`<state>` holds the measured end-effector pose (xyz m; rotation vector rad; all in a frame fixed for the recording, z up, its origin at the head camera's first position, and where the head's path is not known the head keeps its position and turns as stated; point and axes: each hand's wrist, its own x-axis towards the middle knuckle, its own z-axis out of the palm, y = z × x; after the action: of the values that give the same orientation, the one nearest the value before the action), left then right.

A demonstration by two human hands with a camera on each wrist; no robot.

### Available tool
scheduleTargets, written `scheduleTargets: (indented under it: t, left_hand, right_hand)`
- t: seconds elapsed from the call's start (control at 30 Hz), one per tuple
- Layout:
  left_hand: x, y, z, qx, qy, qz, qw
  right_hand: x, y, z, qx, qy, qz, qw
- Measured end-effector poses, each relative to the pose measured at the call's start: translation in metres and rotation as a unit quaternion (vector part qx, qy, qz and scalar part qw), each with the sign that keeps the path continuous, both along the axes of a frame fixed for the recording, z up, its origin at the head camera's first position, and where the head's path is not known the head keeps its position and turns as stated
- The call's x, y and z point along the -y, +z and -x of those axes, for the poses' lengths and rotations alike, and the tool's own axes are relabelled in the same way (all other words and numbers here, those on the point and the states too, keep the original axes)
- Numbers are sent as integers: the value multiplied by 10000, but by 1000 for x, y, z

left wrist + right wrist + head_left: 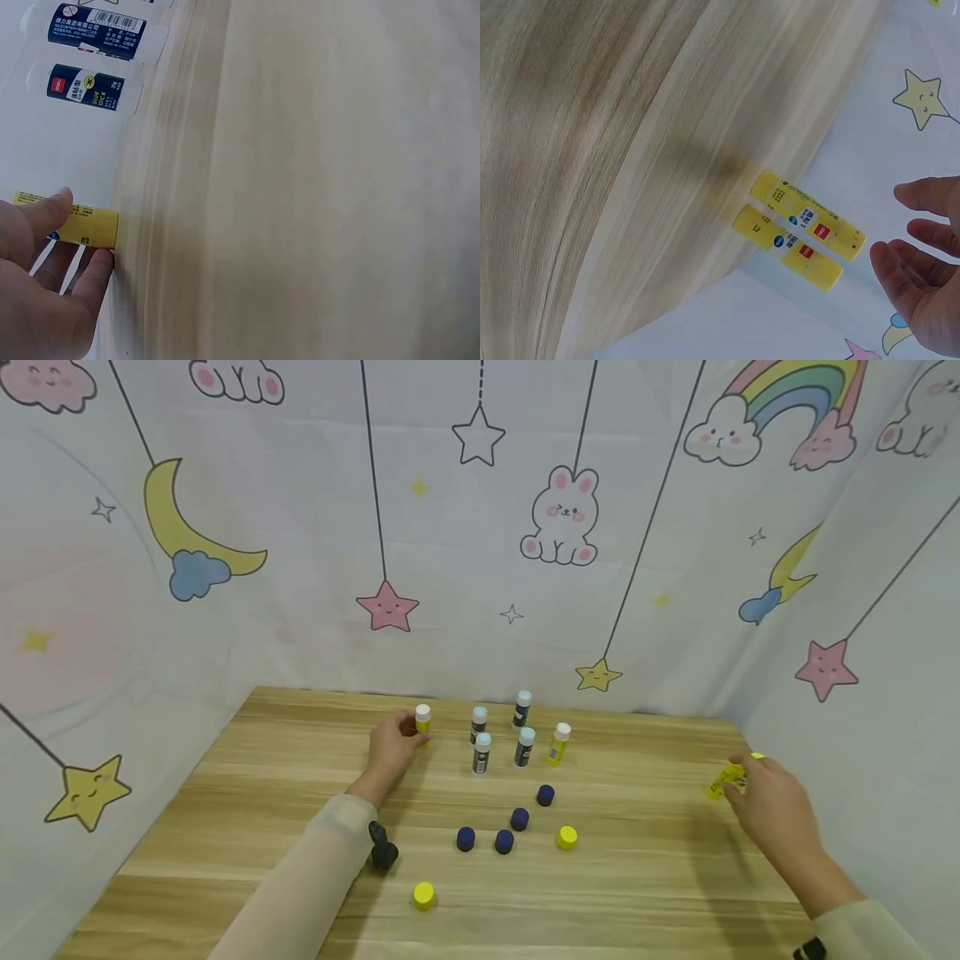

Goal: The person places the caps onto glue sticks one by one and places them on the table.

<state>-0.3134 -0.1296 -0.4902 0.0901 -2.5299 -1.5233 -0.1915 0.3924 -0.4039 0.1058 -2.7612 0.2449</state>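
Note:
At the back of the table, my left hand point(392, 749) pinches a yellow glue stick point(94, 227) with a white top, upright on the wood. Thumb and fingers lie on either side of it. Just right of it stand several navy glue sticks point(482, 758) with pale tops and another yellow glue stick point(557, 752) with a white top. My right hand point(930, 277) is at the table's right side, fingers spread and apart. Two yellow-capped glue sticks point(808, 217) stand side by side just beyond its fingertips; in the head view the hand partly covers them.
Several navy caps point(504, 842) lie in the middle of the wooden table point(637, 893). One yellow cap point(567, 837) lies to their right, another nearer the front. A patterned white curtain point(465, 527) hangs behind the table and at both sides.

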Motion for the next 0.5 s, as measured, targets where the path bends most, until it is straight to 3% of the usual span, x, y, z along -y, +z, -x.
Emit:
scheduleTargets:
  t: [0.5]
  left_hand:
    - [3,3,-5,-100,-54,105,9999]
  right_hand:
    - [5,-7,-1,106,58,41,9999]
